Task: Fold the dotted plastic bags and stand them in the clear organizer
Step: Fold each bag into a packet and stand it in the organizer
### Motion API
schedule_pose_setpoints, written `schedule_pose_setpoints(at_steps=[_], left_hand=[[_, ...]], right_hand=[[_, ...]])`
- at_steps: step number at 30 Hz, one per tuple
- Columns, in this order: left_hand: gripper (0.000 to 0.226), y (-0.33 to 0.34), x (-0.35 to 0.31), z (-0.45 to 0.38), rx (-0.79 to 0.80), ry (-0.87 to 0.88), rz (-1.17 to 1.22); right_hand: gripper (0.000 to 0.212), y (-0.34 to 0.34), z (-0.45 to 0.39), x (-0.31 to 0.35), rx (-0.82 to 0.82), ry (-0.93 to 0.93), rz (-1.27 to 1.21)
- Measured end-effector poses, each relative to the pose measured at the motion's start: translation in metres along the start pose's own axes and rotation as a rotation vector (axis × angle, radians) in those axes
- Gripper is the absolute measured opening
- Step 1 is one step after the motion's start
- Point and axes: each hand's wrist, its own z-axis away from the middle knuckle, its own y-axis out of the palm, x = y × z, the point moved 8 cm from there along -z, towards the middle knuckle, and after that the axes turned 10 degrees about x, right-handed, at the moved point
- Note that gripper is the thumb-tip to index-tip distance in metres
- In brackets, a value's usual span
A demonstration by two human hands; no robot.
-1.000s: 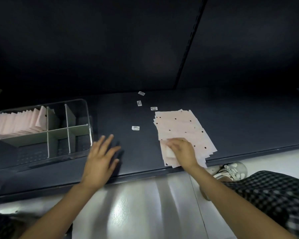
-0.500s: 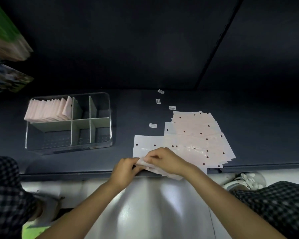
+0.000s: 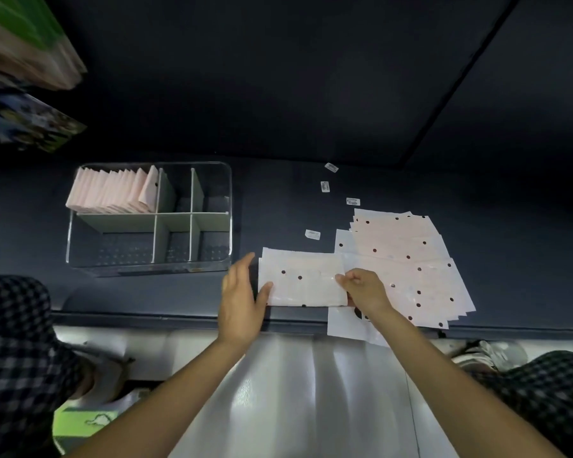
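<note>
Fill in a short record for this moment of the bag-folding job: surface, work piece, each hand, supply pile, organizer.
surface: dark blue shelf
work piece: pale pink dotted plastic bag, lying flat near the front edge
left hand: open, thumb on the bag's left edge
right hand: pinches the bag's right edge
supply pile: fanned stack of unfolded dotted bags, to the right
organizer: clear plastic divided box, folded bags upright in its back-left compartment

Dim overall: the dark navy tabletop (image 3: 278, 200) and the wall behind swallow most light. Glare streaks the glossy white floor (image 3: 295, 391) below the fingers (image 3: 343, 278). Far left of them, the green-edged stacked packages (image 3: 27, 44) are smeared by blur, and wide-angle distortion bends the edges.
</note>
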Motion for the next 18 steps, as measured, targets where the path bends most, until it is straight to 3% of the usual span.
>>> schedule_pose_setpoints(at_steps=[2,4,6,9,15,18], left_hand=[[0.052,0.010,-0.020,0.010,0.031,0.187,-0.229],[0.051,0.038,-0.026,0.024,0.226,0.311,-0.418],[0.059,0.060,-0.019,0.038,0.359,0.356,-0.599],[0.071,0.071,-0.007,0.049,0.436,0.339,-0.797],[0.075,0.078,0.015,0.052,0.546,0.334,-0.851],[0.074,0.075,0.014,0.051,0.542,0.361,-0.866]], right_hand=[[0.031,-0.001,-0.002,0.001,-0.015,0.025,0.025],[0.032,0.001,-0.004,0.002,-0.004,0.041,0.055],[0.031,0.002,-0.005,0.003,0.018,0.044,0.067],[0.031,0.003,-0.006,0.003,0.049,0.037,0.070],[0.027,0.003,-0.003,0.006,0.037,0.040,0.147],[0.012,-0.001,0.008,0.012,-0.103,-0.052,0.352]])
